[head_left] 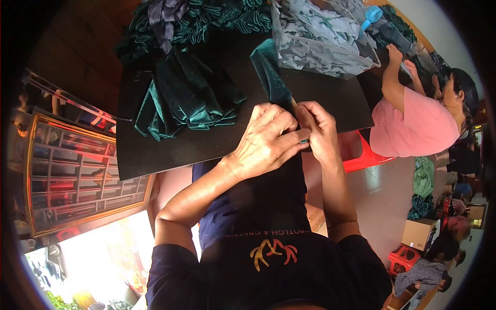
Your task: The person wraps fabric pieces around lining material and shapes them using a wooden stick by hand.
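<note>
Both my hands are closed over one end of a dark green velvet strip, close to the front edge of the black table. My left hand has its fingers curled in against the strip. My right hand pinches the same end from the other side. A thin light-brown piece shows between the hands, too small to make out. The strip's far part stands up folded and reaches towards a clear plastic bin. To the left of my hands lies a stack of green velvet pieces.
Grey-green fabric pieces fill the bin, with a blue handheld fan by it. More green velvet is heaped at the back. A person in pink sits at the right near a red stool. A cardboard box stands lower right.
</note>
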A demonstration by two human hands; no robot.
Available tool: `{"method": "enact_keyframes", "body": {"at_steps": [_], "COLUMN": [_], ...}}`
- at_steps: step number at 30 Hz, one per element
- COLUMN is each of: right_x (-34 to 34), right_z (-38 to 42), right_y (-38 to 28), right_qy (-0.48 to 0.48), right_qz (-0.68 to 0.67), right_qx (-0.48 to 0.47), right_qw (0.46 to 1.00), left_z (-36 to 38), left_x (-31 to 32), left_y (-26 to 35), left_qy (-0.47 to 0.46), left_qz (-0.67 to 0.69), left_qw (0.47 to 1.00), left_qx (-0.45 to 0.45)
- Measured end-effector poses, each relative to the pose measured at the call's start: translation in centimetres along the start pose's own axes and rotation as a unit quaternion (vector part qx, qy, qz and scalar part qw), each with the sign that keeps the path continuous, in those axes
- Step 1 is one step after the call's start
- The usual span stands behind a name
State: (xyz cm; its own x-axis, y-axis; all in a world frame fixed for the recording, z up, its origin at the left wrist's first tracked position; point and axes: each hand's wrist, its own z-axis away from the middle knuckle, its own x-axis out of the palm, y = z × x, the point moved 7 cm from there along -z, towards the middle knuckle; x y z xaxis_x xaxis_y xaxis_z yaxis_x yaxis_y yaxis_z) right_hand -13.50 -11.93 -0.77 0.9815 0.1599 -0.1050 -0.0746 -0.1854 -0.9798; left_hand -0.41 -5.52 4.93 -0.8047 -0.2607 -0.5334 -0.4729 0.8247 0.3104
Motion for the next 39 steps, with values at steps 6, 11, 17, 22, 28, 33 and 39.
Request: {"method": "enact_keyframes", "body": {"at_steps": [6,11,17,22,28,33,39], "right_x": [-0.4,0.5,0.0,-0.1,0.1,-0.2,-0.1], "right_z": [0.8,1.2,1.4,1.5,1.7,2.1,2.8], "right_y": [0.6,0.4,0.4,0.6,-0.4,-0.5,-0.7], "right_qy": [-0.019,-0.059,-0.026,-0.031,-0.025,-0.003,0.023], "right_qz": [-0.065,-0.087,-0.181,-0.162,-0.078,-0.086,-0.088], "right_qx": [0.03,0.023,-0.015,-0.03,-0.074,-0.116,-0.177], "right_qw": [0.997,0.994,0.983,0.986,0.994,0.99,0.98], "left_z": [0.8,-1.3,-0.9,-1.0,-1.8,-1.8,-2.0], "left_x": [-4.1,-4.0,-3.6,-3.7,-4.9,-4.7,-3.9], "left_y": [-4.3,-6.8,-7.3,-7.1,-6.7,-6.6,-6.6], "left_qy": [0.233,0.285,0.277,0.259,0.245,0.214,0.189], "left_qz": [0.146,0.408,0.465,0.458,0.423,0.458,0.54], "left_qw": [0.95,0.812,0.797,0.812,0.84,0.836,0.806], "left_qx": [-0.15,-0.303,-0.269,-0.25,-0.235,-0.214,-0.15]}}
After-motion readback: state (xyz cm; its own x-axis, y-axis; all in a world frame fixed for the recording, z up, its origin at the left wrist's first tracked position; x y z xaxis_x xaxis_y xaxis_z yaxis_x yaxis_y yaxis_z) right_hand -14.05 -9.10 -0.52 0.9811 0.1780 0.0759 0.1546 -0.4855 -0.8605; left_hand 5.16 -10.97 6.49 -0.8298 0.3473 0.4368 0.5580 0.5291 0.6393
